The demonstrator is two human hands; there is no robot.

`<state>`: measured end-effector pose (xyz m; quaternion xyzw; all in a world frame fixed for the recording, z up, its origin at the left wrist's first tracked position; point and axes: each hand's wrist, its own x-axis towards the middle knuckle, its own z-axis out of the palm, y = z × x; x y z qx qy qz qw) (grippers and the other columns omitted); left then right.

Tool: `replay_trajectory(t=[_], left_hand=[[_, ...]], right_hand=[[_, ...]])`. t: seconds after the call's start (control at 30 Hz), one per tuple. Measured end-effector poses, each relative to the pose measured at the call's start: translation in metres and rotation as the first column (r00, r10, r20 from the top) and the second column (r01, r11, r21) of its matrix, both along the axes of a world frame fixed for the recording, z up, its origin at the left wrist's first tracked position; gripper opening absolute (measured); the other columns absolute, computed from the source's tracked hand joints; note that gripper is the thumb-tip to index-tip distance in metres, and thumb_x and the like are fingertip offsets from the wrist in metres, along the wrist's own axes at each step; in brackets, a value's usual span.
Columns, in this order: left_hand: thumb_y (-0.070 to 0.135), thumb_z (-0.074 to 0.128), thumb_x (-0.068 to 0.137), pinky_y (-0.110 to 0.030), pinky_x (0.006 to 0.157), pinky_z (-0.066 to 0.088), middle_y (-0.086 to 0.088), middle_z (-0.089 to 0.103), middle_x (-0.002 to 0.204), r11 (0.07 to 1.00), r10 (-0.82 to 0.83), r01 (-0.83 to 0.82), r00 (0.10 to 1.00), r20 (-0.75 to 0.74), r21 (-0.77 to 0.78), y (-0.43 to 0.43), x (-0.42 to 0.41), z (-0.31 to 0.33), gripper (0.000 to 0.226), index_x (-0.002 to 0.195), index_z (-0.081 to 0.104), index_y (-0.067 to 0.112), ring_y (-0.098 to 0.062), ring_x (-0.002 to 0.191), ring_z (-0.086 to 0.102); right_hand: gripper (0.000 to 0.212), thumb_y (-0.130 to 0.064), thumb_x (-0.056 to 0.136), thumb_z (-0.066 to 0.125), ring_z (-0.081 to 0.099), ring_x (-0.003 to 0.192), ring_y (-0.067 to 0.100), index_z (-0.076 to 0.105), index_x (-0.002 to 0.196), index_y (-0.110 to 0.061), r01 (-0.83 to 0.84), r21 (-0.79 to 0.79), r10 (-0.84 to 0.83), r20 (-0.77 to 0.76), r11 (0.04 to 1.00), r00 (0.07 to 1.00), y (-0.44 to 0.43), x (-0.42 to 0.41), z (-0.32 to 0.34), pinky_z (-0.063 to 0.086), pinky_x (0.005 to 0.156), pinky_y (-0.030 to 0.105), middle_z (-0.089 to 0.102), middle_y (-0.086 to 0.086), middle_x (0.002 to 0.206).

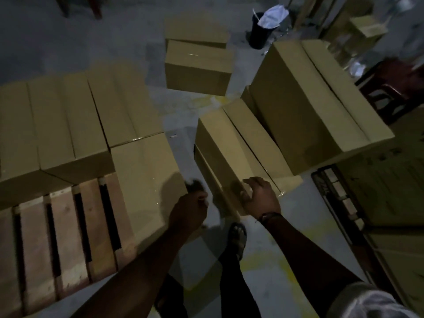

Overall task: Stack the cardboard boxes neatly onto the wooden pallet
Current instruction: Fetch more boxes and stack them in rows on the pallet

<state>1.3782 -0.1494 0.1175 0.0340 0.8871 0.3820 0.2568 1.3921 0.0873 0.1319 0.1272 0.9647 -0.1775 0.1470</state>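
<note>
The wooden pallet (64, 244) lies at lower left, with several cardboard boxes (68, 125) standing in a row on its far part. Another pallet box (144, 180) stands at the pallet's right edge. In the middle, a long cardboard box (227, 143) stands on the floor. My right hand (261, 198) grips this box's near top corner, fingers curled over the edge. My left hand (189, 210) is blurred and curled, low between the pallet box and the long box's left side. Whether it holds anything is unclear.
A taller box (316, 104) stands right of the long box. Two more boxes (197, 67) sit on the floor farther back, near a black bucket (260, 31). A red stool (394, 86) and flat cartons (390, 198) are at right. My sandalled foot (238, 237) is beneath the hands.
</note>
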Motion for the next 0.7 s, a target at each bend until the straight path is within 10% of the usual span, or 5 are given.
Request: replay_trajectory(t=[0.37,0.57,0.7], left_hand=[[0.031,0.06,0.101,-0.032,0.093,0.049,-0.006,0.059,0.136,0.982,0.184,-0.186,0.981,0.064,0.026,0.148,-0.072,-0.073,0.041,0.14,0.056,0.023,-0.026,0.118,0.059],[0.037,0.069,0.095,-0.041,0.104,0.049,-0.004,0.021,0.165,0.958,0.286,-0.285,0.958,-0.005,0.023,0.21,-0.111,-0.109,0.07,0.154,0.037,0.019,-0.03,0.135,0.051],[0.042,0.075,0.088,-0.005,0.077,0.039,-0.003,0.001,0.167,0.942,0.337,-0.337,0.941,-0.013,0.01,0.236,-0.121,-0.124,0.085,0.158,0.03,0.023,-0.027,0.129,0.054]], right_hand=[[0.051,-0.02,0.087,0.061,0.044,0.131,0.041,0.055,0.135,-0.003,-0.073,-0.036,0.073,0.009,0.997,0.997,0.131,-0.142,-0.067,0.04,0.107,0.043,0.049,0.021,0.141],[0.066,-0.032,0.075,0.057,0.042,0.131,0.047,0.05,0.134,-0.003,-0.075,-0.07,0.071,-0.054,0.995,0.996,0.184,-0.206,-0.131,0.04,0.108,0.052,0.037,0.028,0.145],[0.072,-0.047,0.08,0.054,0.034,0.139,0.046,0.047,0.141,-0.01,-0.18,0.027,0.182,-0.084,0.983,0.98,0.201,-0.218,-0.157,0.035,0.112,0.056,0.029,0.024,0.156]])
